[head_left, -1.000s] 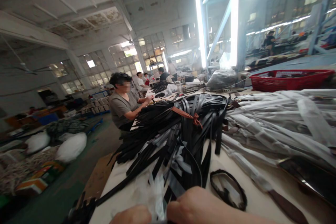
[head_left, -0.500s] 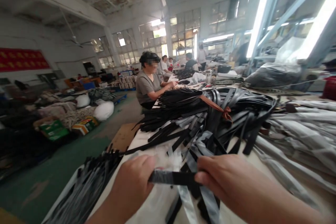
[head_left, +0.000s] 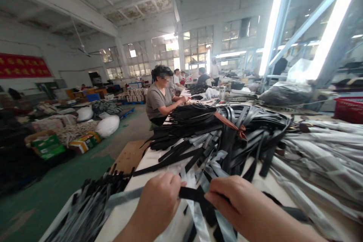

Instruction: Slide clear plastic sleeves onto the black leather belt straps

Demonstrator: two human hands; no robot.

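A black strap [head_left: 193,193] is stretched between my two hands, low in the view above the white table. My left hand [head_left: 160,196] is closed around it, and a translucent grey strip [head_left: 124,196] sticks out to the left of that fist. Thumb and fingers of my right hand [head_left: 231,193] pinch the strap a short way to the right. Past my right wrist a black strap end [head_left: 295,212] shows; whether it belongs to the same strap I cannot tell. Beneath and beyond my hands lie loose black straps and clear plastic strips [head_left: 195,211].
Ahead is a large bundle of black straps [head_left: 258,121], tied with a brown band [head_left: 241,132]. White-wrapped pieces [head_left: 326,147] cover the right side. More straps [head_left: 85,204] hang at the table's left edge. A co-worker [head_left: 160,98] is across on the left.
My left hand has moved right, closer to the right hand, so less strap shows between them. A grey strip now trails out left of my left hand. The camera has shifted slightly.
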